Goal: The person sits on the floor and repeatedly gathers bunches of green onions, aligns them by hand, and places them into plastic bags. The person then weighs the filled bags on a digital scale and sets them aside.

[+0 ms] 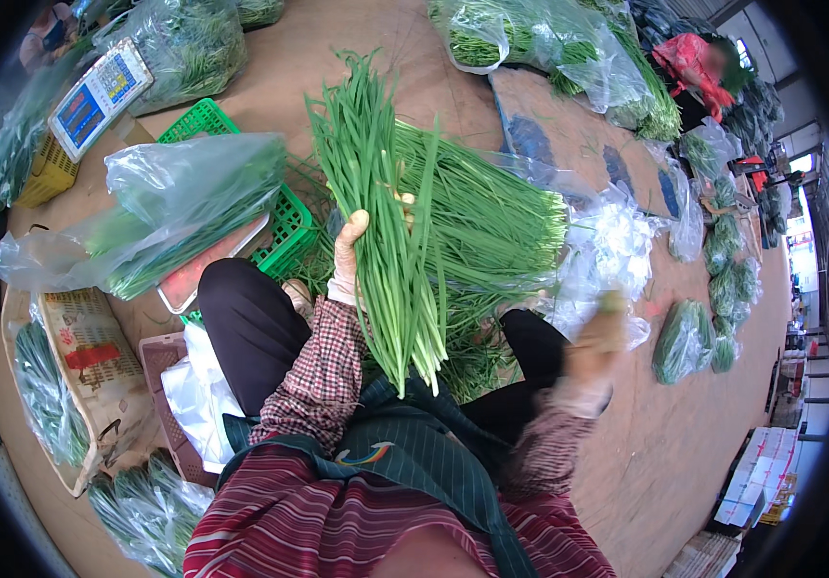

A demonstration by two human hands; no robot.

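Observation:
My left hand (348, 249), in a pale glove, is closed around a bunch of garlic chives (385, 260). Their leafy ends point away from me, and the pale stem ends hang over my lap. Beside that bunch, to the right, lies a large pile of chives (487, 209) on plastic film. My right hand (599, 336) is raised over my right knee and blurred by motion; whether it holds anything cannot be told. Loose leaves (472, 361) lie between my legs. Crumpled clear plastic bags (606, 238) lie just beyond my right hand.
Bagged chives (198, 209) rest on a scale pan over a green crate (288, 224) at left, with the scale display (100, 97) behind. A pink crate (169, 412) holds white bags near my left knee. More bagged greens (683, 343) lie right. A person (696, 68) sits back right.

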